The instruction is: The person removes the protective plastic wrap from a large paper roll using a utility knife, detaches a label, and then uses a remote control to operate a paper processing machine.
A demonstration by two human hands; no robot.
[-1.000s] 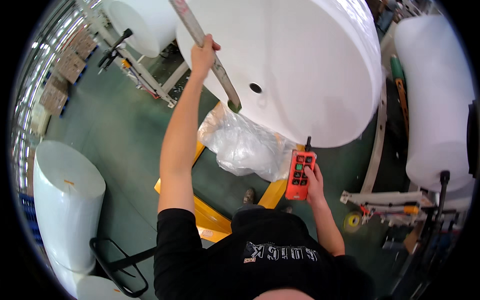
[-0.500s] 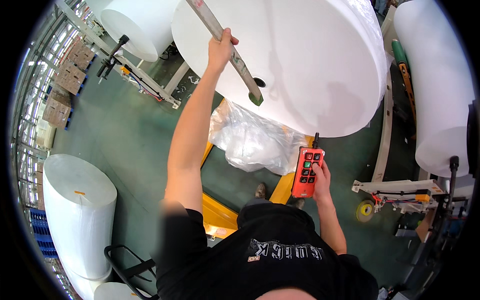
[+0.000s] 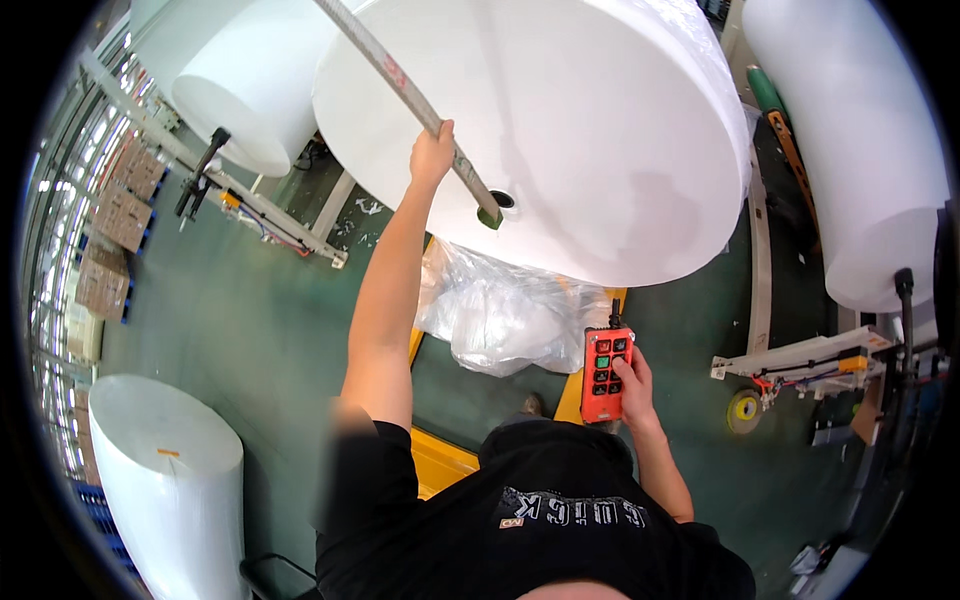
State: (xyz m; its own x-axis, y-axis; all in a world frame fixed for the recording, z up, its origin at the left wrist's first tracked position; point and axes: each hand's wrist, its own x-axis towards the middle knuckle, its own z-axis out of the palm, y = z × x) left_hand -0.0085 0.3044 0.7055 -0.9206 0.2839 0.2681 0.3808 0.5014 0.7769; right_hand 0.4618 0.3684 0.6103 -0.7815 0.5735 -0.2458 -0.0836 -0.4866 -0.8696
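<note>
My left hand [image 3: 432, 155] is reaching far forward, closed round a long grey bar [image 3: 385, 75] that slants down from the upper edge. The bar's green lower end lies in front of the flat face of a huge white roll [image 3: 590, 120], just left of the dark core hole [image 3: 503, 199]. I cannot tell whether the bar is rigid or a stiff strap. Low on the right, my right hand [image 3: 637, 388] grips a red remote control [image 3: 603, 375] with a short black antenna. My thumb rests on its buttons.
Crumpled clear plastic film [image 3: 510, 315] lies below the roll, by a yellow frame [image 3: 440, 462] near my feet. White rolls stand at lower left [image 3: 165, 470] and right [image 3: 860, 150]. Metal arms [image 3: 790, 362] flank the big roll. A yellow tape roll [image 3: 744, 411] sits on the green floor.
The bar's green end has shifted slightly left and down, with my left hand still on it. My view has tilted a little, so most surroundings sit lower. The remote stays in my right hand.
</note>
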